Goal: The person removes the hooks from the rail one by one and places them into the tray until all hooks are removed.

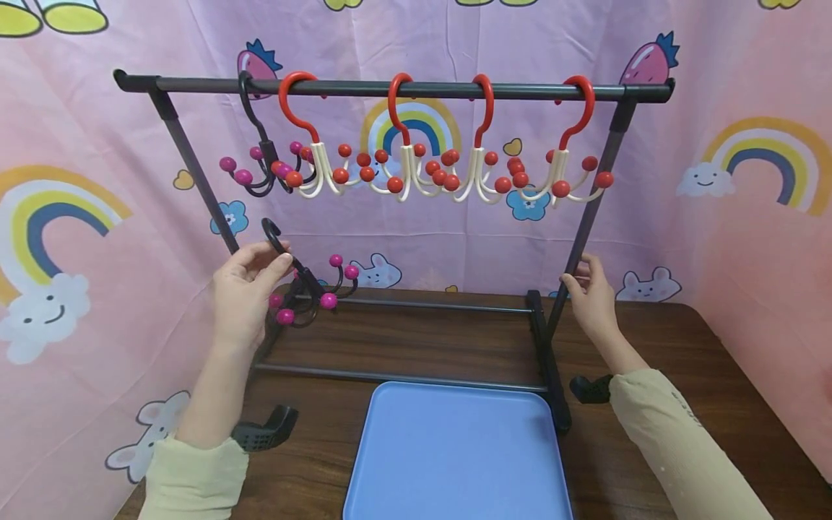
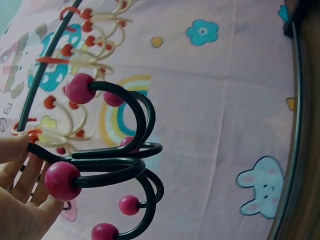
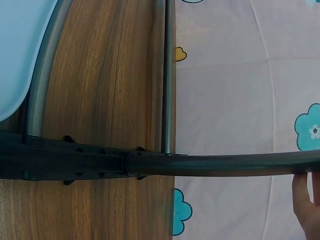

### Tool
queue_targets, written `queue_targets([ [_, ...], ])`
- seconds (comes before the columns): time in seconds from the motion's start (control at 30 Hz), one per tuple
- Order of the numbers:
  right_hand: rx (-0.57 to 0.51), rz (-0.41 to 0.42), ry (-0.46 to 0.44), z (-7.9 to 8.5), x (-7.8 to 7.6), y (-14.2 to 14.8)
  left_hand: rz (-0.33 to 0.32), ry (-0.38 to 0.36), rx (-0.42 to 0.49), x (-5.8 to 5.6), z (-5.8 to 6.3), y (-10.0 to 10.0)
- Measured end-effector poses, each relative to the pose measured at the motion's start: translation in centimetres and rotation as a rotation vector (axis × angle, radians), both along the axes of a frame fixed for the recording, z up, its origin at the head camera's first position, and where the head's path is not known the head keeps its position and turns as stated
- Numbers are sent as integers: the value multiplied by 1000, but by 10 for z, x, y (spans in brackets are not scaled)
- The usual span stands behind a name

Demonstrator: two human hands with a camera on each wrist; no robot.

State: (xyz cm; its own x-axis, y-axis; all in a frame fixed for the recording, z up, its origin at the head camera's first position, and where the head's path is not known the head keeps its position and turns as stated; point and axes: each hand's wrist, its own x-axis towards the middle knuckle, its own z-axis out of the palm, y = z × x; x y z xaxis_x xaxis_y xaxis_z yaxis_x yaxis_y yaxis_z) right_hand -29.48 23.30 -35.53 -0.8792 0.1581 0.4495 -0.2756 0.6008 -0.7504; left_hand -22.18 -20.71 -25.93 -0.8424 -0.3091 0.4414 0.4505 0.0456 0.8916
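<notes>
My left hand [image 1: 243,292] pinches the neck of a black claw hanger [image 1: 310,283] with pink ball tips, below the left end of the rack's top bar [image 1: 442,89]. The hanger tilts, hook up, touching no bar that I can see. In the left wrist view its curved prongs [image 2: 112,165] spread away from the fingers. With thumb and fingers, my right hand [image 1: 594,300] grips the rack's right post [image 1: 585,224]. Another black hanger [image 1: 268,150] hangs at the bar's left. Right of it hang several cream hangers [image 1: 408,162] with red hooks and red balls.
A blue tray [image 1: 458,455] lies on the wooden table [image 1: 650,375], against the rack's front lower rail [image 1: 390,375]. The rack's right foot [image 1: 552,375] stands beside the tray. Patterned pink cloth [image 1: 734,238] hangs behind and at both sides.
</notes>
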Motion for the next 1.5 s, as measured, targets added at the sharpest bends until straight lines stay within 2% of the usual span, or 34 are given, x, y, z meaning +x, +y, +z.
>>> queue_targets([
  [0.2,10,5,14,-1,0,0,-67,-60,-190,1,-17,13],
  [0.33,11,4,17,-2,0,0,-149,-64,-317,2,-28,22],
  [0.47,12,-4,24,-3,-1,-1,-250,-87,-384,5,-37,33],
  [0.57,8,-9,27,-2,-2,-1,-320,-114,-389,8,-42,43],
  [0.7,9,-12,19,-2,-3,-2,-374,-148,-363,8,-52,53],
  [0.83,7,-12,23,-2,-2,-3,-388,-181,-344,6,-63,60],
  [1.07,12,-8,14,-1,-1,-3,-421,-189,-314,6,-72,72],
  [1.5,12,6,5,-3,1,-2,-488,-208,-353,6,-95,104],
])
